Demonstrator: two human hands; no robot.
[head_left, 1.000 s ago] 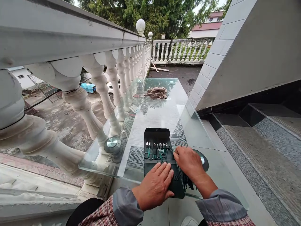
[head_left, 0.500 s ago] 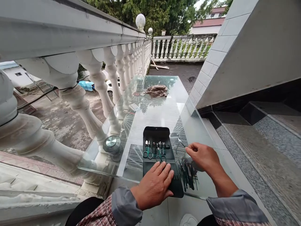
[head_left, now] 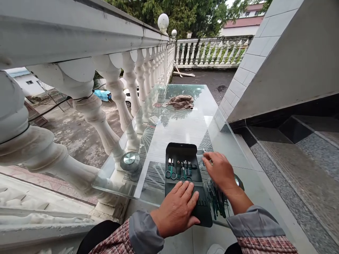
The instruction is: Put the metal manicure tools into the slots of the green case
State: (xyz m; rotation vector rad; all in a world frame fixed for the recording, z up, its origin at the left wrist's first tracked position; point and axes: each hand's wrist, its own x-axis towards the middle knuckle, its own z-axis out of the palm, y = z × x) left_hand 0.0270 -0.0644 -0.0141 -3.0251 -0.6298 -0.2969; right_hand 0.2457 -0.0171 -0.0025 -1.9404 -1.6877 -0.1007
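Observation:
A black manicure case (head_left: 182,150) lies unfolded on the glass table. In its upper half, loops hold small scissors (head_left: 171,170), a second pair of scissors (head_left: 183,173) and nail clippers (head_left: 188,168). My left hand (head_left: 178,208) rests flat on the lower half, fingers stretched out, partly covering the second scissors' handles. To the right of the case, my right hand (head_left: 220,170) is closed around nail nippers (head_left: 204,151); only their silver tip and a bit of handle show. Below my right wrist, several slim dark-green tools (head_left: 214,201) lie in a bunch, partly hidden.
The glass tabletop (head_left: 182,123) carries a crumpled brown cloth (head_left: 181,102) at its far end and a small white card (head_left: 153,120). A round metal-capped table leg (head_left: 131,160) stands left. White balusters (head_left: 111,88) run along the left, stone steps (head_left: 296,169) on the right.
My right hand has moved up and left toward the case, and its fingers now cover most of the nippers. My left hand keeps its place on the case. The view has shifted slightly.

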